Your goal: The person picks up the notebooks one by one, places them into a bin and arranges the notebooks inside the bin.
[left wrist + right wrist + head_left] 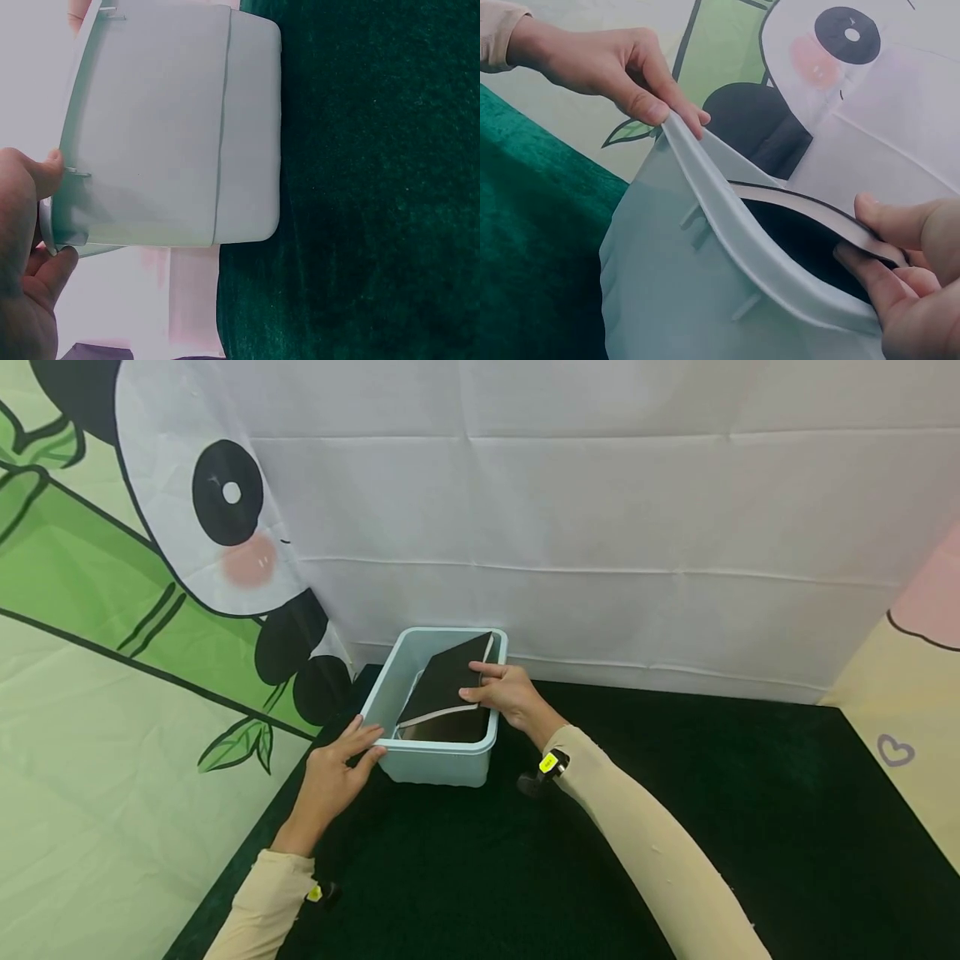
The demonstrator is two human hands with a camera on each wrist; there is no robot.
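Note:
A light blue plastic bin (435, 766) stands near the back of the dark green table. Inside it, a black-covered notebook (448, 681) with a pale page edge lies at a slant, its far right corner close to the rim. My right hand (513, 697) pinches the notebook's right side between thumb and fingers; the right wrist view shows the notebook's pale edge (810, 210) bowed. With thumb and fingers, my left hand (333, 781) grips the bin's near left corner, and the left wrist view shows the thumb over the rim. The bin's bottom is mostly hidden under the notebook.
Dark green cloth (697, 810) covers the table, whose left edge runs close by the bin. Behind it hangs a white backdrop (570, 510) with a printed panda, right at the bin's far side. Another printed sheet (922, 710) hangs at the right.

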